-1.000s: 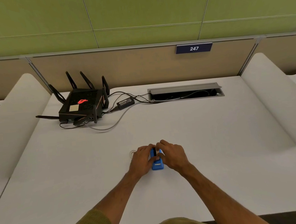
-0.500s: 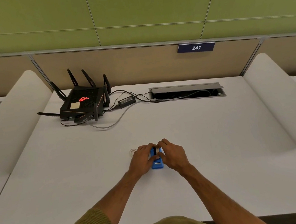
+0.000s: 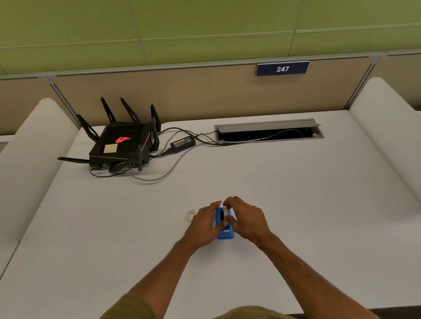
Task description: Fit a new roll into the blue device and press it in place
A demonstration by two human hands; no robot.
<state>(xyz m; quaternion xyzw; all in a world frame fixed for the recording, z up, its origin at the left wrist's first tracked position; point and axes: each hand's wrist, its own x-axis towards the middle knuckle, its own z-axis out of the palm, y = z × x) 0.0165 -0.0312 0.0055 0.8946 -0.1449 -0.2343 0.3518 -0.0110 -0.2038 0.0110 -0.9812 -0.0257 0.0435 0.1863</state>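
Presently, both hands meet over a small blue device [image 3: 225, 231] lying flat on the white bench [image 3: 312, 213], near centre. The left hand [image 3: 203, 227] grips its 9 o'clock flank, thumb curled across the top face; the right hand [image 3: 246, 220] covers its 3 o'clock flank, thumb pressed on the dark slot and a pale strip there, its fingers arched past the far end. What the strip is cannot be told. In my judgement the work is mid-course: the device is held and steadied, but nothing shows it opened, closed or finished. A small clear ring [image 3: 190, 214] lies just beside the left hand at 10 o'clock, untouched. Farther off, at 11 o'clock, stands a black router [image 3: 123, 146] with its power brick [image 3: 182, 143]; cables run to a cable hatch [image 3: 268, 132] at 1 o'clock. A plate reading 247 [image 3: 282, 68] hangs on the partition beyond.
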